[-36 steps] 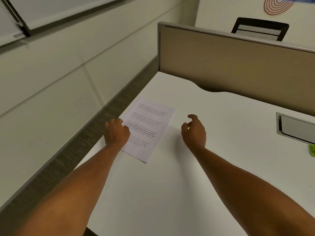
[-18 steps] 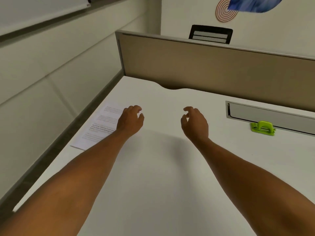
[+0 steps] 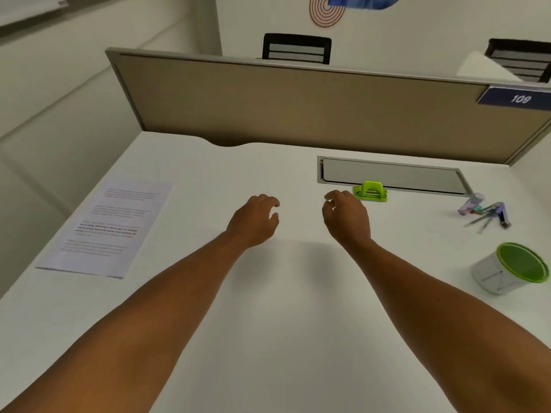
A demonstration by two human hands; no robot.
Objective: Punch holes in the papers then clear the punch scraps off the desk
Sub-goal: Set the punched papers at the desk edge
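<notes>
Head view: both hands hover over the bare middle of the white tabletop (image 3: 283, 308), holding nothing. The left hand (image 3: 253, 220) has its grip loosely apart, fingers curled; the right hand (image 3: 347, 217) likewise, its fingers spread and empty. The papers (image 3: 105, 229), a printed stack, lie flat at the tabletop's left edge, well apart from both hands. The green hole punch (image 3: 370, 191) sits just beyond the right hand, against the front lip of the grey cable tray (image 3: 390, 174). No scraps show on the tabletop, so punching seems not yet begun.

The step in hand looks like fetching the hole punch. The right hand would do well to take it by the body, not the lever, and set it down near the papers, squaring the stack first.

A blue plate (image 3: 517, 98) on the partition (image 3: 298, 105) reads "109". The print on the papers is too blurred to read. A green-rimmed grey cup (image 3: 507, 271) lies tipped at the right, with a small clutter of pens and a stapler (image 3: 484, 213) beyond it.
</notes>
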